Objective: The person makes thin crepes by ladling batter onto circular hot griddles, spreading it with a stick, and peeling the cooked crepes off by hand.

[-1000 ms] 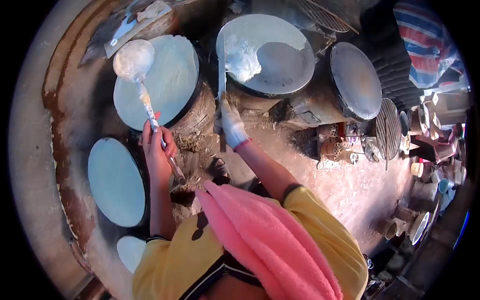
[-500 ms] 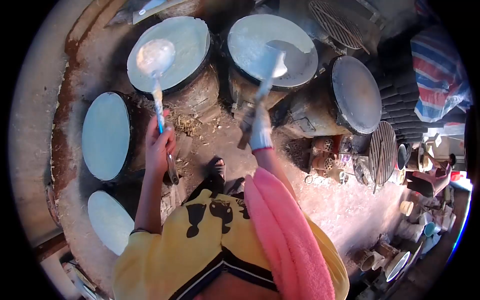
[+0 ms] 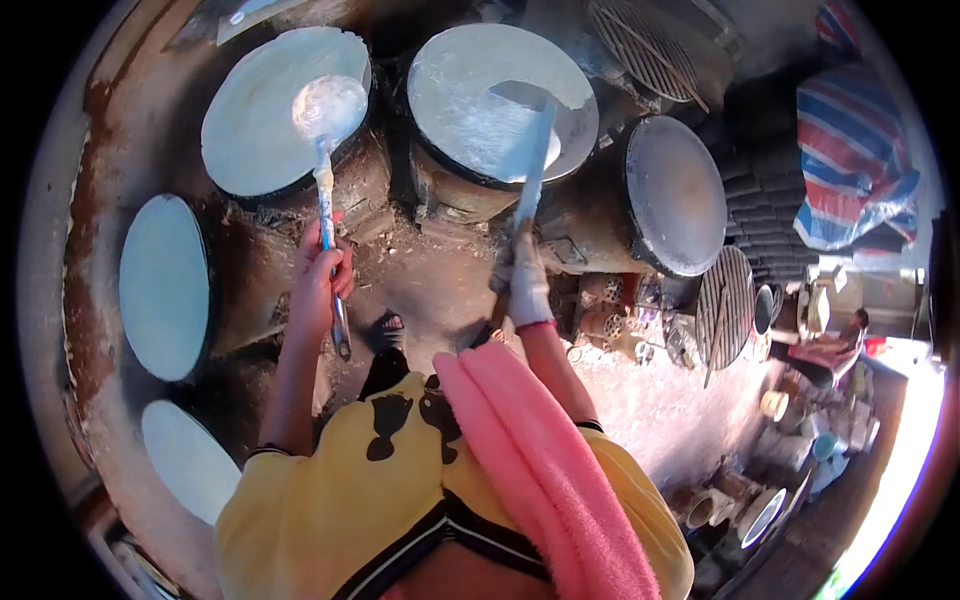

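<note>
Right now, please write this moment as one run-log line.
left hand: holds ladle; gloved right hand: holds long blade; blade: over partly coated round plate; darker plate on right: no white layer

Ladle (image 3: 331, 107) over front-left griddle (image 3: 250, 130), scraper (image 3: 536, 165) over front-middle griddle (image 3: 465, 80), right griddle (image 3: 678, 195) beside the latter, left griddle (image 3: 165, 290) beyond near-left griddle (image 3: 190, 460), person (image 3: 830, 355) far right

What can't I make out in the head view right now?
All in the head view:
- Right hand: fingertips, blurred and dark.
- White paste under the scraper: the blade covers it.
- Ladle contents, if any: glare.
- Board: cut off by the top edge.
- Far person's hands: too small.
</note>
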### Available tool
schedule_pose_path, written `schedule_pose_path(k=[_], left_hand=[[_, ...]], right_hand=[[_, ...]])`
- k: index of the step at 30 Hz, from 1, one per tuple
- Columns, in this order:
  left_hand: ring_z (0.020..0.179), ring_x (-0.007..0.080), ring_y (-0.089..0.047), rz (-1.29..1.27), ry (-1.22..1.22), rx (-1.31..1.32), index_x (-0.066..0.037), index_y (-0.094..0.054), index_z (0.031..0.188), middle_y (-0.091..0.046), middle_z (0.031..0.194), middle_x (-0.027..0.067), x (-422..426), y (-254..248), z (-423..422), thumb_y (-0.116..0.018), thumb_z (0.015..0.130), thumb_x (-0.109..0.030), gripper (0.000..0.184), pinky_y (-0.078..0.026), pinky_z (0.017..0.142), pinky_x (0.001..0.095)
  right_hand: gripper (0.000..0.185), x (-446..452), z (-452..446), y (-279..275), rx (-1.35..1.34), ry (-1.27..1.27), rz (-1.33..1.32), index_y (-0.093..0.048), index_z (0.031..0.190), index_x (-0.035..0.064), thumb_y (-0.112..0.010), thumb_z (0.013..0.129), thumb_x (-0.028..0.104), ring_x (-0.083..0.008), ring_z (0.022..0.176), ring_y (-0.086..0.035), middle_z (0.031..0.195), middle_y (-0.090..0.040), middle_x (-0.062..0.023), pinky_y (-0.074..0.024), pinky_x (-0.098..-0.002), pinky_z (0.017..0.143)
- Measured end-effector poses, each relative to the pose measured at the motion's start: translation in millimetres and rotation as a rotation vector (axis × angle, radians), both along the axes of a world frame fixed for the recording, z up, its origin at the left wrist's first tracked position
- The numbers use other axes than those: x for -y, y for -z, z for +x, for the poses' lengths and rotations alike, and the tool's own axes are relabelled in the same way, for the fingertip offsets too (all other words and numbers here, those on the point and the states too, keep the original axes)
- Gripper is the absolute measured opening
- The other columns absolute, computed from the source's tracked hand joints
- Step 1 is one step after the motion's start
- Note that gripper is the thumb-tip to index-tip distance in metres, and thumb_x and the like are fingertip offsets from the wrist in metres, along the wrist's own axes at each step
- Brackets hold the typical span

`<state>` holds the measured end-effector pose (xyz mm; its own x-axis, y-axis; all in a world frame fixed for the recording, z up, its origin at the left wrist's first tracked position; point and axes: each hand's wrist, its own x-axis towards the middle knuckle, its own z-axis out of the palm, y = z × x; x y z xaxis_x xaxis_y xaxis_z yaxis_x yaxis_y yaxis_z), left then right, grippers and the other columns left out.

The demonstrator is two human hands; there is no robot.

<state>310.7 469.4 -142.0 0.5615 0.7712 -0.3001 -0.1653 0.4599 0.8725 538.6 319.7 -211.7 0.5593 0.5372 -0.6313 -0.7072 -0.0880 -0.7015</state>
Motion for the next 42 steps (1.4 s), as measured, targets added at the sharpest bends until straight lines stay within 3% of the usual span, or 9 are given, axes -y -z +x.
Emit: schedule_pose_path(k=[5,6,9,21,25,26,31,36,42], left_hand=[[0.045,0.0030,-0.033,0.080,-0.064,-0.096,-0.010,-0.040,0.130,-0.041,0.063,-0.0022,54,-12,40,-0.049,0.087,-0.006,0.045,-0.029,0.041,0.0181],[0.045,0.0032,-0.033,0.066,-0.108,-0.115,-0.009,-0.041,0.129,-0.041,0.061,-0.0028,63,-16,47,-0.049,0.086,-0.005,0.043,-0.029,0.041,0.0186],[0.045,0.0033,-0.032,0.024,-0.115,-0.023,-0.009,-0.042,0.127,-0.041,0.062,-0.0022,75,-18,60,-0.049,0.085,-0.004,0.043,-0.029,0.041,0.0193],[0.046,0.0034,-0.034,0.013,-0.014,-0.007,-0.006,-0.045,0.123,-0.044,0.066,0.0007,81,-22,98,-0.045,0.085,-0.002,0.039,-0.030,0.042,0.0185],[0.047,0.0027,-0.034,0.048,0.011,-0.092,-0.006,-0.045,0.125,-0.044,0.067,-0.0017,89,-27,122,-0.050,0.083,0.000,0.042,-0.028,0.042,0.0183],[0.047,0.0032,-0.034,0.042,0.015,-0.089,-0.005,-0.042,0.125,-0.044,0.068,-0.0020,88,-22,127,-0.051,0.083,0.001,0.043,-0.030,0.042,0.0202],[0.047,0.0035,-0.035,-0.060,0.083,-0.064,-0.006,-0.042,0.126,-0.044,0.071,-0.0012,91,-17,152,-0.048,0.081,0.002,0.047,-0.030,0.042,0.0202],[0.048,0.0038,-0.034,-0.142,0.173,-0.061,-0.006,-0.042,0.126,-0.044,0.073,0.0008,64,-7,146,-0.046,0.079,0.001,0.049,-0.030,0.042,0.0200],[0.046,0.0034,-0.032,-0.138,0.350,0.028,-0.007,-0.040,0.128,-0.044,0.070,0.0010,-4,-20,156,-0.041,0.084,-0.002,0.044,-0.029,0.041,0.0186]], right_hand=[[0.032,15,6,26,0.353,-0.450,-0.096,-0.049,0.084,0.0146,-0.048,0.091,0.046,-0.0095,0.039,-0.037,0.056,-0.044,0.0031,-0.0302,-0.0263,0.036],[0.036,35,18,21,0.408,-0.406,-0.024,-0.051,0.121,0.0183,-0.045,0.094,0.041,-0.0074,0.039,-0.035,0.052,-0.038,0.0056,-0.0290,-0.0254,0.034],[0.028,74,85,54,0.307,-0.370,-0.181,-0.055,0.079,0.0130,-0.052,0.092,0.038,-0.0082,0.044,-0.043,0.057,-0.049,0.0029,-0.0336,-0.0262,0.038],[0.048,88,114,34,0.696,-0.869,-0.503,-0.058,0.104,0.0046,-0.039,0.093,0.047,-0.0237,0.069,-0.062,0.073,-0.060,-0.0173,-0.0475,-0.0386,0.060],[0.051,107,214,84,1.356,-0.646,-0.384,-0.061,0.101,0.0048,-0.038,0.093,0.049,-0.0291,0.065,-0.063,0.072,-0.063,-0.0196,-0.0487,-0.0417,0.056],[0.048,92,210,13,0.668,-0.604,-0.388,-0.060,0.092,0.0028,-0.042,0.093,0.047,-0.0221,0.045,-0.056,0.057,-0.056,-0.0119,-0.0437,-0.0360,0.040],[0.043,93,177,18,0.375,-0.667,-0.141,-0.057,0.088,0.0011,-0.046,0.093,0.043,-0.0118,0.036,-0.046,0.054,-0.049,-0.0051,-0.0336,-0.0298,0.031],[0.042,36,210,26,1.054,-0.437,-0.558,-0.054,0.110,0.0043,-0.039,0.093,0.039,-0.0421,0.096,-0.056,0.094,-0.061,-0.0258,-0.0451,-0.0498,0.080],[0.035,-78,214,11,1.360,-0.402,-0.768,-0.054,0.116,0.0145,-0.036,0.093,0.034,-0.0365,0.078,-0.063,0.089,-0.063,-0.0237,-0.0504,-0.0475,0.064]])
